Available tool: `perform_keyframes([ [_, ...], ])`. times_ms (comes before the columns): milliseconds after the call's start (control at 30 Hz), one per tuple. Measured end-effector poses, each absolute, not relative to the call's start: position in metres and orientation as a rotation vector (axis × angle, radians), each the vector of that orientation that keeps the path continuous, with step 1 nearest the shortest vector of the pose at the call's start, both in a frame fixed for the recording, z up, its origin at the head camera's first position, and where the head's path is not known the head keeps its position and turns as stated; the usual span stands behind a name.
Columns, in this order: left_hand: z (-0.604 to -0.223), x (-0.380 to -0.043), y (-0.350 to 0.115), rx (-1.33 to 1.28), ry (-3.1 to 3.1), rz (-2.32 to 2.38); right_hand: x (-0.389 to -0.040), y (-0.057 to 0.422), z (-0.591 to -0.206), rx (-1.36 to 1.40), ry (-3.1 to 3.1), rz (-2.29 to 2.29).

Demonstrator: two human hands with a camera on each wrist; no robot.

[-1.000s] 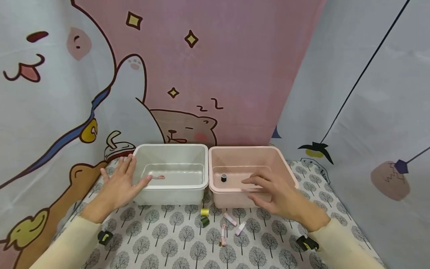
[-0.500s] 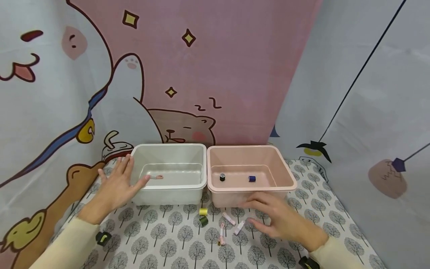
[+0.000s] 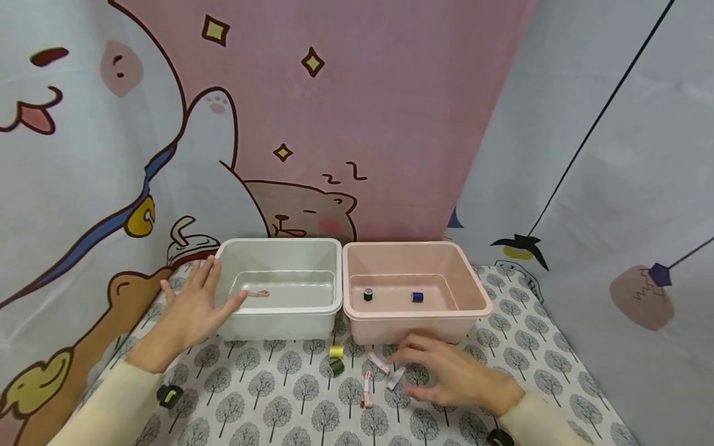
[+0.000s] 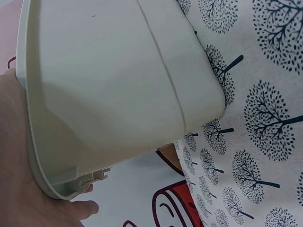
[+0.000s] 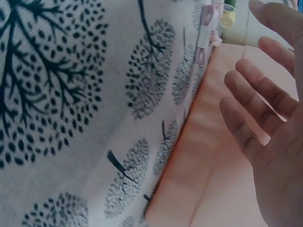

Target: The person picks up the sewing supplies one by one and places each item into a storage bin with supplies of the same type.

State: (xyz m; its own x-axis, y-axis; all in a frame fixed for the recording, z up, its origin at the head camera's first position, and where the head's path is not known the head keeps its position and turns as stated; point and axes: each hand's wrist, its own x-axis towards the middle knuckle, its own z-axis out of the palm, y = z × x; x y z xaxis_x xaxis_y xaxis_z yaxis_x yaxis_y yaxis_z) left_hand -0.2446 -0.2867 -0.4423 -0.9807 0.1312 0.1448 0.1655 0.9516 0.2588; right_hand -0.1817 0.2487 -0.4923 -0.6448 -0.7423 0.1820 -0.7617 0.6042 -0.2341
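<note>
My left hand (image 3: 192,310) rests on the left rim of the white bin (image 3: 279,312), fingers spread along it. Over the cloth in front of the pink bin (image 3: 418,315) is my right hand (image 3: 454,376), fingers loosely bent and holding nothing. Its fingertips are right by a pale lilac cord bundle (image 3: 395,378), wrapped with a white band. Close to it lie another pink bundle (image 3: 379,362) and a third pink bundle (image 3: 367,390). A yellow thread spool (image 3: 336,351) and a dark green thread spool (image 3: 336,367) lie left of them.
Inside the pink bin are a black thread spool (image 3: 368,294) and a blue thread spool (image 3: 417,297). One pink bundle (image 3: 259,293) lies in the white bin. Both bins stand side by side on a tree-print cloth (image 3: 326,418), against a cartoon-print curtain (image 3: 401,124).
My right hand has let go of the blue spool inside the pink bin. It has come out over the front rim and down toward the bundles. The left hand stays on the white bin.
</note>
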Motion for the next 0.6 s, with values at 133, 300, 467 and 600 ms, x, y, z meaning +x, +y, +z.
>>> perform_keyframes([
  [133,-0.44,-0.245,-0.285,-0.232,-2.97,-0.421,-0.185,0.247,-0.498,1.28,-2.815,0.448],
  [300,-0.438,-0.245,-0.284,-0.227,-2.976,-0.422,-0.188,0.246,-0.503,1.258,-2.905,0.457],
  [467,-0.439,-0.243,-0.285,-0.222,-2.978,-0.414,-0.191,0.245,-0.507,1.276,-2.939,0.474],
  [600,-0.442,-0.242,-0.286,-0.219,-2.976,-0.41,-0.194,0.246,-0.509,1.313,-2.909,0.482],
])
